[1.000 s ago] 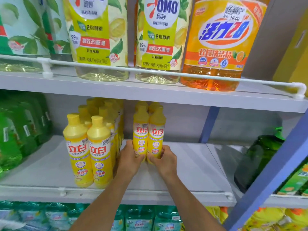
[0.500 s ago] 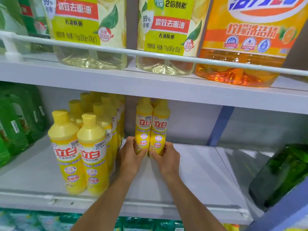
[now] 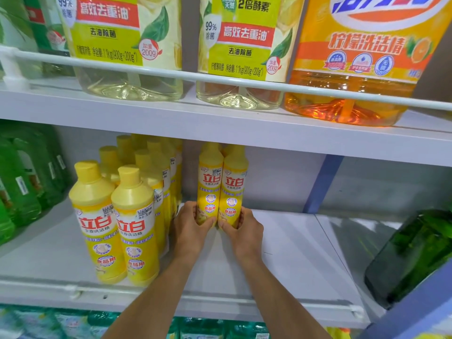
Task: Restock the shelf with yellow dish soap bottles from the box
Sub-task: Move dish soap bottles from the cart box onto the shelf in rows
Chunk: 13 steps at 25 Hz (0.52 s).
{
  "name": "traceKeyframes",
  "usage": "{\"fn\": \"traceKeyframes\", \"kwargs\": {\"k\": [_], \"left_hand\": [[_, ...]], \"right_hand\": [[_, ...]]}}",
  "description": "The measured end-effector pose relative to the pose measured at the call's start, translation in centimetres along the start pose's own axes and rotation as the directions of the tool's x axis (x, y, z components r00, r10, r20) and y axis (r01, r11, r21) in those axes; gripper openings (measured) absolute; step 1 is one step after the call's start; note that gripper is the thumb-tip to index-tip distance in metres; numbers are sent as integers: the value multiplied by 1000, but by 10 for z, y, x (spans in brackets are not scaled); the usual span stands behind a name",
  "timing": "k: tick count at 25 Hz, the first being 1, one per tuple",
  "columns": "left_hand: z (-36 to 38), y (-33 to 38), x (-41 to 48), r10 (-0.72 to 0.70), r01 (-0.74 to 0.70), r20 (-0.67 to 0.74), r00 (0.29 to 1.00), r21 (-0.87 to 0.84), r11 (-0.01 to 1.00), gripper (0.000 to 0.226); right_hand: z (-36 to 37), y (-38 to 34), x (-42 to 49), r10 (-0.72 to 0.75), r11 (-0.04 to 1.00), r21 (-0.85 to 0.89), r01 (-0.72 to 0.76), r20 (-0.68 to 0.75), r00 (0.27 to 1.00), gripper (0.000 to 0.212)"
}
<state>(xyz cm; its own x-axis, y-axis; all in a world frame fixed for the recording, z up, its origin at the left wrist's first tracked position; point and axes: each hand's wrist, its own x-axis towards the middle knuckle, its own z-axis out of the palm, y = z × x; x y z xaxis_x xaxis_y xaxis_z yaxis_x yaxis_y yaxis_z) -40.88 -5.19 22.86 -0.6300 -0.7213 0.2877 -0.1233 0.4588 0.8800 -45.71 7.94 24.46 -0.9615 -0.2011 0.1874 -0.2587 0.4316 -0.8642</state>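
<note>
**Two yellow bottles held at the back of the middle shelf**

Both arms reach in over the front edge of the middle shelf (image 3: 281,241). Left hand (image 3: 189,227) wraps the lower part of the left bottle (image 3: 209,184); fingers curled round its left side, thumb across the front. Right hand (image 3: 245,231) does the same on the right bottle (image 3: 233,187), fingers closed round its right side. Both grips snug on the bottles, not spread.

The two bottles stand upright, touching side by side, labels facing out, deep on the shelf near the back wall. Their caps sit close under the upper shelf (image 3: 220,126). Whether their bases rest on the shelf cannot be told; the hands cover them.

Just left of the left hand: a block of the same yellow bottles (image 3: 146,179), upright in rows running from back to front. Its two front bottles (image 3: 117,223) stand near the front edge, touching each other.

Far left end of the shelf: green bottles (image 3: 22,177), packed together. Right of the held pair the shelf is bare up to a blue post (image 3: 322,184); beyond it, a dark green bottle (image 3: 413,253), tilted.

Upper shelf: two big clear jugs with yellow-green labels (image 3: 127,45), then an orange jug (image 3: 354,69) to their right, all behind a white rail (image 3: 220,81) along the front edge.
</note>
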Motion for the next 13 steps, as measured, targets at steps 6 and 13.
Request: {"fn": "traceKeyframes", "kwargs": {"k": [6, 13], "left_hand": [[-5, 12, -1, -55, 56, 42, 998, -35, 998, 49], [-39, 29, -14, -48, -80, 377, 925, 317, 945, 49]], "right_hand": [[-1, -2, 3, -7, 999, -34, 7, 16, 1000, 62], [-33, -13, -15, 21, 966, -257, 29, 191, 981, 80]]}}
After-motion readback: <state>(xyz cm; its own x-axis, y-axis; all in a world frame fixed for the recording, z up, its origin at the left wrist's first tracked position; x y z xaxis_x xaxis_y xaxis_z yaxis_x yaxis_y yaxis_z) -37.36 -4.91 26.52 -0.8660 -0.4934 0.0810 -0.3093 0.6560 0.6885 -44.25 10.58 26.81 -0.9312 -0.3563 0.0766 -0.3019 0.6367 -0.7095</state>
